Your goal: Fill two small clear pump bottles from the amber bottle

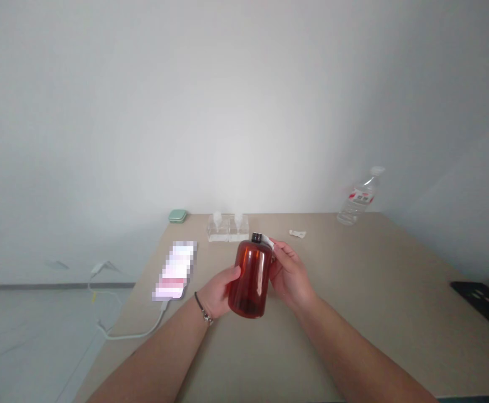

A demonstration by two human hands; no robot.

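Note:
My left hand (pixel 218 291) wraps around the lower body of an amber plastic bottle (pixel 249 278) with a black cap (pixel 256 238), holding it tilted slightly above the beige table (pixel 353 336). My right hand (pixel 290 274) is raised beside the bottle's upper right side. Its fingertips pinch a white paper strip (pixel 269 242) that runs from the bottle's neck. The fingers of my left hand are partly hidden behind the bottle.
A pixelated phone (pixel 174 271) lies left on the table, with a white cable (pixel 133 336) trailing off the edge. At the back stand a clear acrylic holder (pixel 227 228), a green case (pixel 177 216), a small white item (pixel 297 234) and a water bottle (pixel 359 196).

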